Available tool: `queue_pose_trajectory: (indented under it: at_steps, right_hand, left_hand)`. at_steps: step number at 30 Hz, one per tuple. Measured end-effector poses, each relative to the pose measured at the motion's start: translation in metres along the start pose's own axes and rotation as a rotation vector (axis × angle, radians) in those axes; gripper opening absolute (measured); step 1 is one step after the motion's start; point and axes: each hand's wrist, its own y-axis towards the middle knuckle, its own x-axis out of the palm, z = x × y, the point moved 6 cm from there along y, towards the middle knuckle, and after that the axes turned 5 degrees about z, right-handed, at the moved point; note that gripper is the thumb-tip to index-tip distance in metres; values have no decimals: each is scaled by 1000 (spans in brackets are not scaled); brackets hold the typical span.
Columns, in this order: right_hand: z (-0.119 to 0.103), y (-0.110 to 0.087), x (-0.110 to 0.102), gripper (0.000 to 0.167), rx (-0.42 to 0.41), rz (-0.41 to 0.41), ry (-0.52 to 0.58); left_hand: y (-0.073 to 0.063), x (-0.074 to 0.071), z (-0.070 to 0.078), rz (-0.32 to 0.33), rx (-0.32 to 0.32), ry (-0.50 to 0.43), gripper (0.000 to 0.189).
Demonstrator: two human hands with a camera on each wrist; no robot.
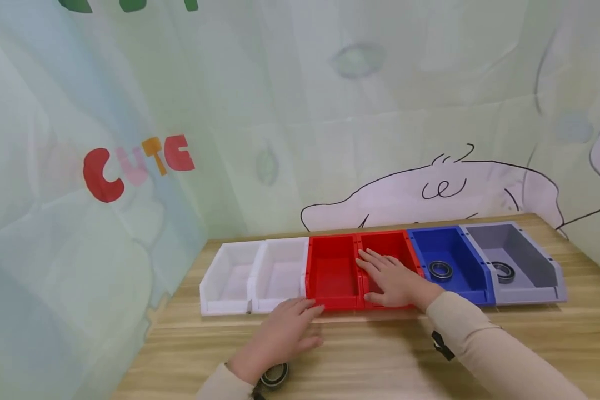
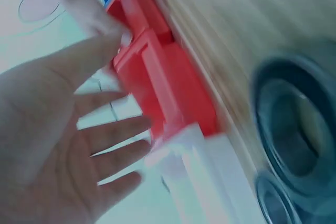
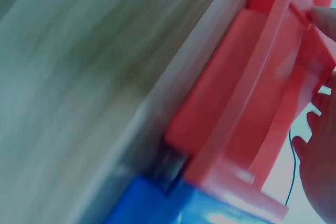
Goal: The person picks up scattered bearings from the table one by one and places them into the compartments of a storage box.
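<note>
My right hand (image 1: 392, 280) is over the right red bin (image 1: 387, 241), fingers spread, with nothing visible in its grasp. It hides much of that bin's inside. My left hand (image 1: 287, 332) hovers by the front edge of the left red bin (image 1: 332, 278), and its bare palm and spread fingers show in the left wrist view. Beside my left wrist a ball bearing (image 1: 285, 379) lies on the table, partly hidden. The left wrist view has a large bearing (image 2: 265, 114) close up and a smaller ring (image 2: 265, 195) below it.
Two white bins (image 1: 230, 278) stand left of the red ones. To the right are a blue bin (image 1: 462, 261) and a grey bin (image 1: 527, 261), each holding a bearing. A printed cloth (image 1: 260, 111) hangs behind the wooden table (image 1: 360, 355).
</note>
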Motion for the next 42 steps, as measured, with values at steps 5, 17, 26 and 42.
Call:
queue_pose_trajectory:
  at_steps: [5, 17, 26, 42]
  right_hand:
    - [2, 0, 0, 83, -27, -43, -1]
    - [7, -7, -3, 86, 0, 9, 105]
    - [5, -3, 3, 87, 2, 5, 91]
    - [6, 3, 0, 84, -10, -13, 47]
  left_hand:
    - [-45, 0, -12, -177, -57, -213, 46]
    - [-69, 17, -19, -298, -112, -253, 48]
    - [-73, 24, -17, -308, 1, -12, 59]
    - [-61, 11, -19, -85, -45, -238, 49]
